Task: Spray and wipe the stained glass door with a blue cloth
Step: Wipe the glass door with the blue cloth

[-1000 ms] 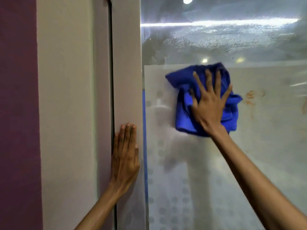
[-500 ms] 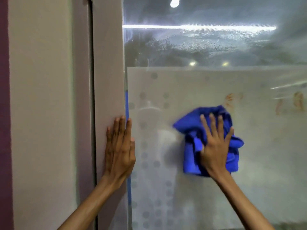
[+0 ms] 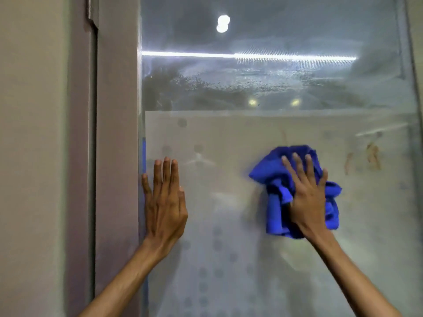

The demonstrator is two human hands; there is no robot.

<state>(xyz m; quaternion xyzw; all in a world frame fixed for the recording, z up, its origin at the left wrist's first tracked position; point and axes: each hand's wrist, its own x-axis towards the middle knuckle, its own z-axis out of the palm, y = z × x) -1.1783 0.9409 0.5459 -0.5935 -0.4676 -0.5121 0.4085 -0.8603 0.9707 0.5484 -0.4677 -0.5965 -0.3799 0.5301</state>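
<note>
blue cloth is pressed to the glass door by my right hand, fingers straight and spread. my left hand rests flat on the glass, holding nothing.

This is an indoor place, maybe an office: a glass door with frosted dotted film stands beside a plain painted wall, and ceiling lights reflect in the glass.

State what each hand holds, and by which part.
Nothing is gripped. The right hand presses the bunched blue cloth to the glass door, spread fingers over its middle. The left hand rests flat on the glass.
</note>
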